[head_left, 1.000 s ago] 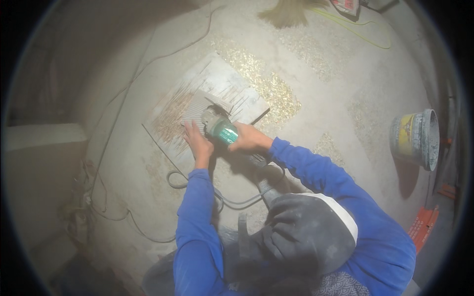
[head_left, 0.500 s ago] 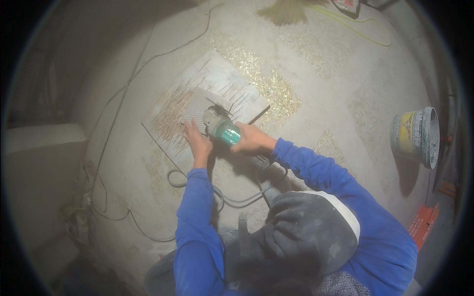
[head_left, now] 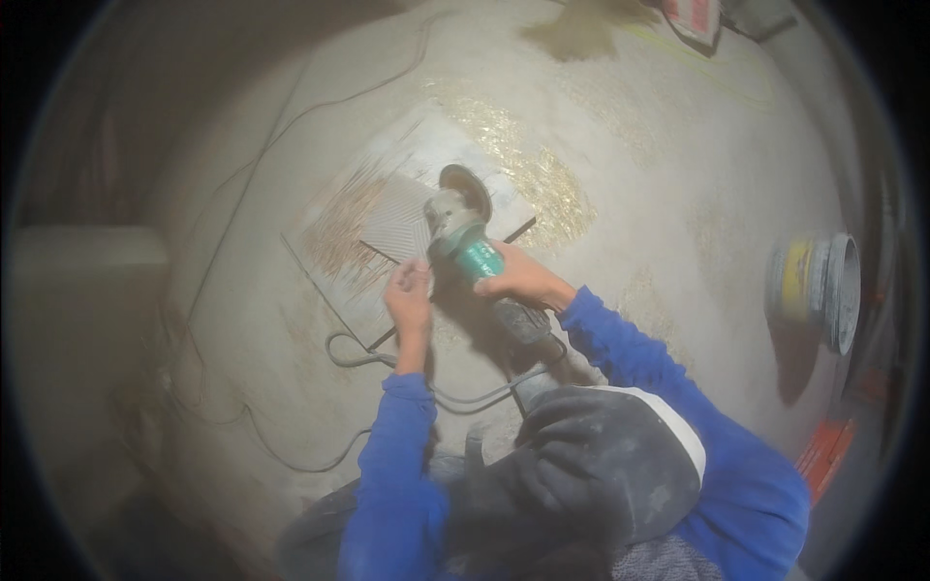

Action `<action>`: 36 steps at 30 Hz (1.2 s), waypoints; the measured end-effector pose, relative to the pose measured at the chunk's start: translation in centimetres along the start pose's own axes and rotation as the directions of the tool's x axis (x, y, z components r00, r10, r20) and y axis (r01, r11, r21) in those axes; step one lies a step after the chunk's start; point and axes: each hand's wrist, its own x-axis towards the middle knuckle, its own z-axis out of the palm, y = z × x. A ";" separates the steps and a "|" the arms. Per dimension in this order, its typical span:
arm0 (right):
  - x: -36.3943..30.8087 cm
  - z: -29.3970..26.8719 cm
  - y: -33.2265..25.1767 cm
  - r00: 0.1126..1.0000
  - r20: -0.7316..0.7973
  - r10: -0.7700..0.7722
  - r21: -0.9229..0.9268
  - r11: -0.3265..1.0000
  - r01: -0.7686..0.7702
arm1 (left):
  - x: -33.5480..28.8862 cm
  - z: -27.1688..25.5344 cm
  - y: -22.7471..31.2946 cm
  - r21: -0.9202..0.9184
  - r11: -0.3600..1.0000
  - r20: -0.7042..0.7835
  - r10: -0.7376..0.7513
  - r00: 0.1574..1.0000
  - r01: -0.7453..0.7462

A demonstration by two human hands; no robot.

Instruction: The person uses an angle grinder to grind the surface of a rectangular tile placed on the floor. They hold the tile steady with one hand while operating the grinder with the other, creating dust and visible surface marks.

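My right hand is wrapped round the green body of an angle grinder. The grinder's disc is tilted up above a large pale board or tile on the floor. On top lies a smaller ridged tile piece, its near edge dark. Just in front of that edge is my left hand, its fingers drawn together; whatever they pinch, if anything, is too small to make out. A grey cord runs from the grinder's rear across the floor near my legs.
Brownish slivers and shiny dust are scattered about the board. A bucket lies on its side at the right, with an orange perforated piece nearer me. A broom head and a bag are at the far side.
The grinder has been raised and turned, its disc now showing up and to the right. My left hand has come off the ridged tile piece toward me, and its spread fingers have closed.
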 end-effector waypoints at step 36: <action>-2.1 -3.1 5.0 0.729 -0.664 -0.165 -0.031 0.981 0.194 | -10.0 11.9 5.5 0.395 0.919 0.324 -0.163 0.932 0.024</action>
